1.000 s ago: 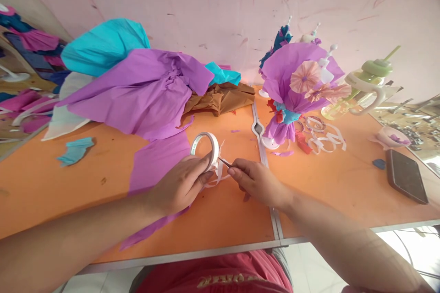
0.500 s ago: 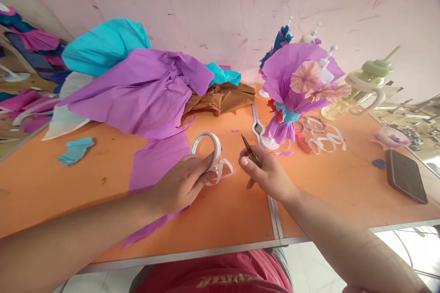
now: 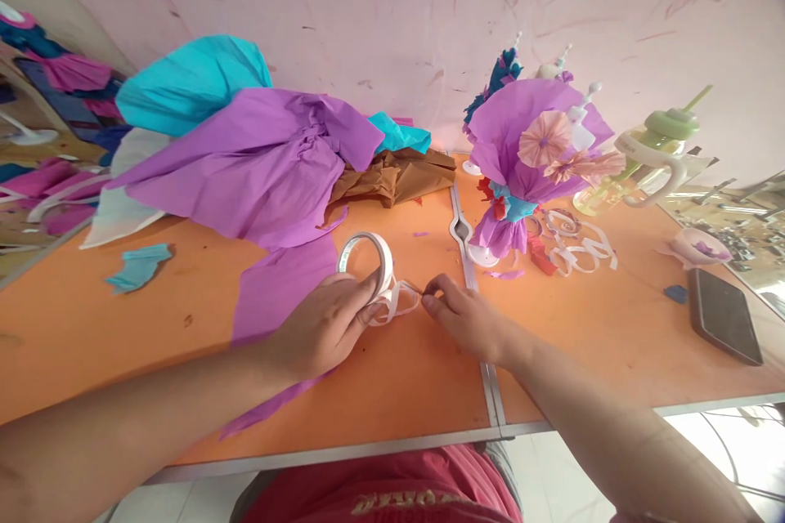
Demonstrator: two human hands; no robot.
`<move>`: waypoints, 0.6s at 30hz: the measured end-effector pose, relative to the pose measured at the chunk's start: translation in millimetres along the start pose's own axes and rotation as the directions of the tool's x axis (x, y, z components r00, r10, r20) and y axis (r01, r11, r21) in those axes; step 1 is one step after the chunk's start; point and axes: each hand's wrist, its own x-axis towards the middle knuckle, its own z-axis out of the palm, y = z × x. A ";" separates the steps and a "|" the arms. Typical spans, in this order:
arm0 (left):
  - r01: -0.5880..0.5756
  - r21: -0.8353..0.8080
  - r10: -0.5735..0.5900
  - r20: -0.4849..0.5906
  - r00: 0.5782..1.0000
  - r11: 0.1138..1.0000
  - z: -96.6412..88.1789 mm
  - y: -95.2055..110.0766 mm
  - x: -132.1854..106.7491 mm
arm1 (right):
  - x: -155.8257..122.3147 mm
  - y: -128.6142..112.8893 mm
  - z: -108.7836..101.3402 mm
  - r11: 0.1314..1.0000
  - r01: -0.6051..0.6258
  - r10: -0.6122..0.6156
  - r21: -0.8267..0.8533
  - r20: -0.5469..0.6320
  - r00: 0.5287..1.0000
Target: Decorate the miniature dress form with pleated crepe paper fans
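Note:
My left hand is closed around a white roll of tape, held upright over the orange table. A loose curl of white tape hangs from the roll between my two hands. My right hand is closed in a pinch at the end of that curl; a thin dark tip, seemingly small scissors, shows at its fingertips. A sheet of purple crepe paper lies under my left hand and forearm.
A heap of purple, turquoise and brown crepe paper covers the back left. A purple paper bouquet stands back right, with white paper curls, a green-lidded cup, a phone and a small bowl.
My right hand had lifted the small scissors away from the tape, points up; now it has come back left and down and pinches the loose curl. The left hand and roll have barely moved.

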 end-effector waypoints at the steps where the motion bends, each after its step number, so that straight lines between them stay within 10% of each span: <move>1: -0.032 0.038 0.031 0.010 0.999 0.999 1.0 -1.7 -1.2 | 0.9 -0.1 1.0 0.999 -0.030 0.029 0.025 0.053 0.998; 7: -0.168 0.123 0.163 0.044 0.986 0.978 3.7 -1.9 -1.9 | 6.5 -2.8 6.5 0.873 -0.031 0.029 0.488 0.012 1.000; 18: -0.085 0.005 0.083 0.159 0.984 0.996 11.5 -7.2 -0.1 | 3.5 -8.7 -4.6 0.987 0.042 -0.014 0.158 -0.171 0.985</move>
